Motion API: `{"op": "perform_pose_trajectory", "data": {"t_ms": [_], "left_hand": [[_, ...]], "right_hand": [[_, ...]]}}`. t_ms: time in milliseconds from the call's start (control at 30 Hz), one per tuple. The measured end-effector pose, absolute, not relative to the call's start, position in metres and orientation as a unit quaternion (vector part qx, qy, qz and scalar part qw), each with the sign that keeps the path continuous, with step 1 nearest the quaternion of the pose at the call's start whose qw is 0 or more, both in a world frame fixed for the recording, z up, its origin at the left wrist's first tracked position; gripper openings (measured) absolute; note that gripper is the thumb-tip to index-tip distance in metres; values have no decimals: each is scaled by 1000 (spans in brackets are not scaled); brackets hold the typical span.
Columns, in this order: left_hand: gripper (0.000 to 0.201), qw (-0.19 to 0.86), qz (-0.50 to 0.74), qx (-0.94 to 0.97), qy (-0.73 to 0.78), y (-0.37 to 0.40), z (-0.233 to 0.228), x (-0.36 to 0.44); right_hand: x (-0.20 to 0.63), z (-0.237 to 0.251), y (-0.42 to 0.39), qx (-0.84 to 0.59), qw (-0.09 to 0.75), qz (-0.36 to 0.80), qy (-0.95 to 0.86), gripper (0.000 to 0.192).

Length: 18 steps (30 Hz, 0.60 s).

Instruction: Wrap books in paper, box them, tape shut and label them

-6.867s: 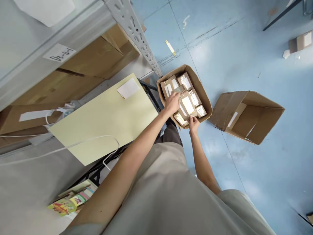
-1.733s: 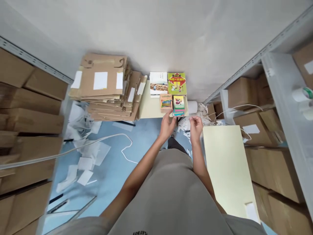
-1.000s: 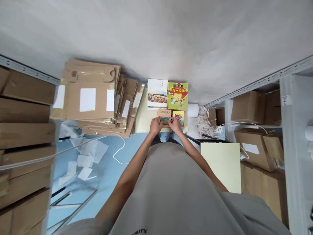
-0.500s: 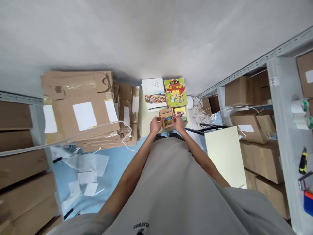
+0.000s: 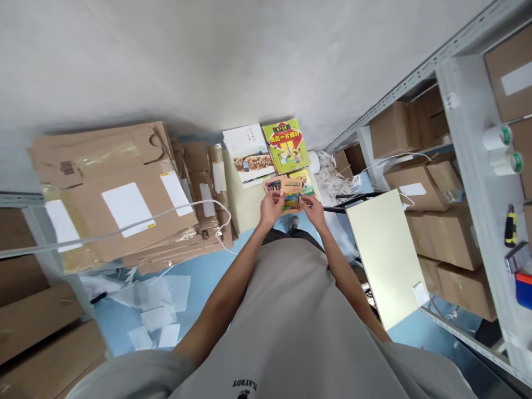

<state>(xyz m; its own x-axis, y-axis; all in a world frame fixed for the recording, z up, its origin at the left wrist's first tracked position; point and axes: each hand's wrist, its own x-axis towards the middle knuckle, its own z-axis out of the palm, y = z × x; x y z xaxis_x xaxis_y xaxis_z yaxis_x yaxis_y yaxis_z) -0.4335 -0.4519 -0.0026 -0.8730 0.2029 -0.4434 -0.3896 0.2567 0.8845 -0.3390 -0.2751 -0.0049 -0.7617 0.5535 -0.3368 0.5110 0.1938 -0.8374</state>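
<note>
Both hands, left hand point(image 5: 272, 206) and right hand point(image 5: 312, 206), pinched a small orange booklet point(image 5: 291, 195) at the table's point(image 5: 245, 205) near edge; placement seemed unfinished, 2 books point(image 5: 268, 148) already lay there.

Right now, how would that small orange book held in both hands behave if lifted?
The small orange book looks thin and flat, so probably light. Both the left hand and right hand pinch its edges, hinting it may flex slightly.

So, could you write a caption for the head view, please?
Left hand and right hand hold a small orange book above a pale table bearing picture books.
</note>
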Motion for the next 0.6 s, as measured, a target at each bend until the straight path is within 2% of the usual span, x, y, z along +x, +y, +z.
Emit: {"op": "perform_pose_trajectory", "data": {"t_ms": [167, 300, 600], "left_hand": [[35, 273, 699, 25, 660, -410, 14, -420], [39, 319, 702, 92, 630, -372, 37, -397], [60, 416, 685, 205, 562, -234, 91, -286]], "right_hand": [[-292, 34, -234, -372, 101, 613, -689, 61], [-246, 69, -207, -364, 164, 667, -629, 57], [-113, 109, -114, -408, 361, 617, -567, 55]]}}
